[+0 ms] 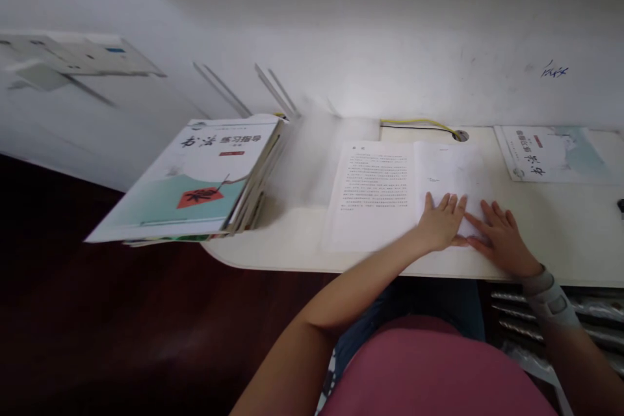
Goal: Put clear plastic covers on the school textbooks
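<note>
An open book (373, 188) lies on the white desk, its left page full of small print and its right page mostly blank. My left hand (442, 221) rests on the lower part of the right page, palm down with fingers stretched. Close beside it, my right hand (502, 240) lies flat with spread fingers at the page's lower right, a wristband around its wrist. The fingertips of both hands nearly meet. Neither hand grips anything.
A stack of books (195, 175) juts past the desk's left end. A further book (550, 153) lies at the back right. A yellow cable (419, 122) runs along the wall into a hole. Wall sockets (92, 55) are at the left, and the desk (273, 253) has a rounded left corner.
</note>
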Tool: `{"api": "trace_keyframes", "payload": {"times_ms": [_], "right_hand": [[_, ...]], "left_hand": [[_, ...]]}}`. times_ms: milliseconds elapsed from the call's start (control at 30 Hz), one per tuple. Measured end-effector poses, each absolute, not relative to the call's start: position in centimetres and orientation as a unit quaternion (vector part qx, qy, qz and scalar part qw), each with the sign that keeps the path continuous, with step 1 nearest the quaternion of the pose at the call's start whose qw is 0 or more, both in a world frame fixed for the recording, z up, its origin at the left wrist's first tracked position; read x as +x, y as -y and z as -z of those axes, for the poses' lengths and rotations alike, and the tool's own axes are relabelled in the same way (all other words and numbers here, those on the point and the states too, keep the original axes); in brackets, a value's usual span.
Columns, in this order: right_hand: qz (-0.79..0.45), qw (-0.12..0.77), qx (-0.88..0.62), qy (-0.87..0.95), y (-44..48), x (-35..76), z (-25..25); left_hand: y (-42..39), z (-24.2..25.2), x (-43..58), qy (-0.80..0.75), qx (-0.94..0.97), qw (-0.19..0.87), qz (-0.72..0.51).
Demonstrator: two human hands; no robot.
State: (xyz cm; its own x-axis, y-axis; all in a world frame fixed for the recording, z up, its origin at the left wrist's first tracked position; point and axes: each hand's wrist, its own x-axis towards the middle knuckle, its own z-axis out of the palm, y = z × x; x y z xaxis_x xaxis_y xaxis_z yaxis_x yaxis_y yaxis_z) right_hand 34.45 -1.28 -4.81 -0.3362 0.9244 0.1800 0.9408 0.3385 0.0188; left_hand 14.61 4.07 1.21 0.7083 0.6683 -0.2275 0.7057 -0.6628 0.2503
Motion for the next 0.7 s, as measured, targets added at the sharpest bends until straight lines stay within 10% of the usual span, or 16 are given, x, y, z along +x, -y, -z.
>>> {"api": "trace_keyframes", "payload": {"times_ms": [367,700], "right_hand": [[0.117,0.001,-0.55,0.827,1.5,32.9,2.0],[0.034,0.079,-0.493,0.865,1.7,26.2,1.3]], "left_hand": [[-4.6,-1.7,12.4,-0.311,0.935,0.168,-0.038],[-5.3,-1.5,-3.9,-0.75,0.66,-0.008,-0.049]]}}
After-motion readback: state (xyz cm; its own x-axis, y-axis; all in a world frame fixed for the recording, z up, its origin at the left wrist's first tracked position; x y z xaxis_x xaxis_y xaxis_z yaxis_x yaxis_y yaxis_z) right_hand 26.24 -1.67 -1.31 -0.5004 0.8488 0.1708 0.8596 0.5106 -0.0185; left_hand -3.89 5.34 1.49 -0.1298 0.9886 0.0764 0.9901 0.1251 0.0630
